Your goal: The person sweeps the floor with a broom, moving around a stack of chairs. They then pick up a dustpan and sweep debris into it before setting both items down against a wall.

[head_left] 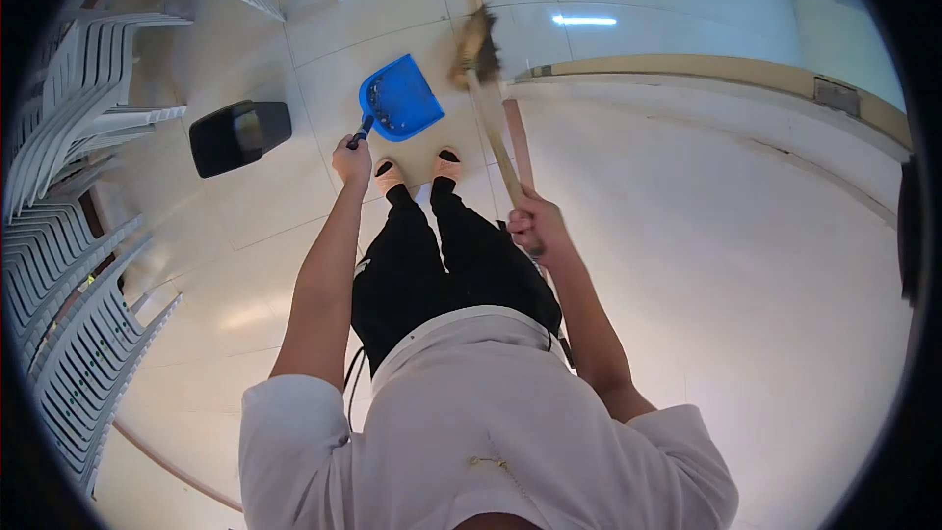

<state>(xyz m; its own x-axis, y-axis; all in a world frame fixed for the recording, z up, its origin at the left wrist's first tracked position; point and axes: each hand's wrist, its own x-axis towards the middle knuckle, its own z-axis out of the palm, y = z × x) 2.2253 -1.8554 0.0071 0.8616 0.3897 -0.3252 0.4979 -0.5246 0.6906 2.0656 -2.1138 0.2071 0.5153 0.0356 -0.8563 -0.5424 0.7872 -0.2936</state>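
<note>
I see bright, even indoor light; a ceiling lamp glares off the floor tiles (584,20). Fisheye bends edges, corners vignetted black.

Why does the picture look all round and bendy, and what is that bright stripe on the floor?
In the head view, a fisheye lens bends straight lines, so the stacked chairs curve and the corners go black; the bright stripe is glare, probably a lamp mirrored in shiny tiles; the blue dustpan in the left hand and the broom in the right hand look sharp.
</note>
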